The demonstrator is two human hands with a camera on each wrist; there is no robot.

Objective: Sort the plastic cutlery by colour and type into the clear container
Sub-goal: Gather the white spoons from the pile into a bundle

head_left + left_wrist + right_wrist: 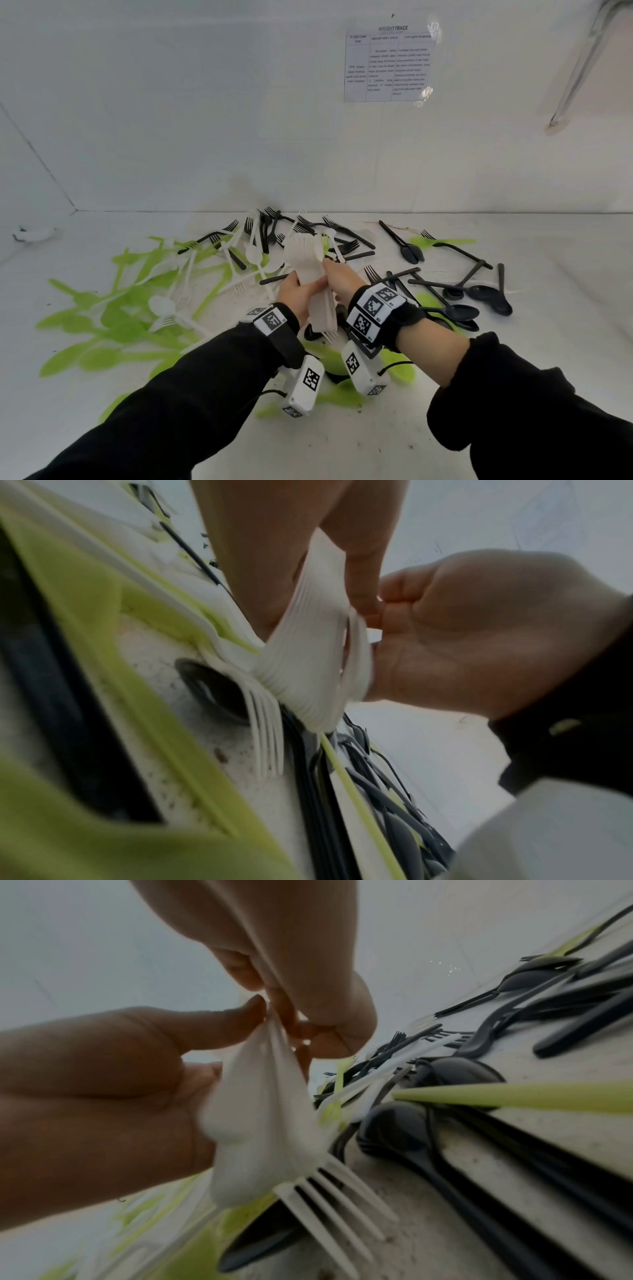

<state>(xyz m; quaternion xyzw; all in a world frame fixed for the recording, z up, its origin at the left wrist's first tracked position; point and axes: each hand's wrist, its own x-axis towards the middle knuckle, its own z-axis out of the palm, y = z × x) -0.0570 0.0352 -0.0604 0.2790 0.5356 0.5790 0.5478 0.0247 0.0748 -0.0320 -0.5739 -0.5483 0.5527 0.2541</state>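
both hands meet over the middle of the counter (513, 404), each grasping the same stack of white forks (305, 253). the left hand (297, 295) curls round the stack from the left side, thumb across the handles, and the right hand (337, 277) pinches it from the right with fingers and thumb bent in against the plastic. in the left wrist view the stack (308, 653) shows as tightly nested ribbed handles with the right hand (479, 642) closed against it; in the right wrist view the stack (260, 1123) is blurred, with white tines sticking out below and the left hand (103, 1091) wrapped about it. the stack is held off the counter, heads pointing away from the person, with some tines also poking back toward the wrists. around the hands lies loose cutlery: green spoons (113, 329) spread wide to the left and under the forearms, white forks and spoons (178, 274) mixed among them just left of the hands, black forks (274, 226) in a tangle behind, and black spoons (479, 298) to the right. black sleeves (171, 411) cover both forearms, and each wrist carries a strap with printed square markers (373, 308). a printed sheet (388, 65) is fixed to the white wall behind.
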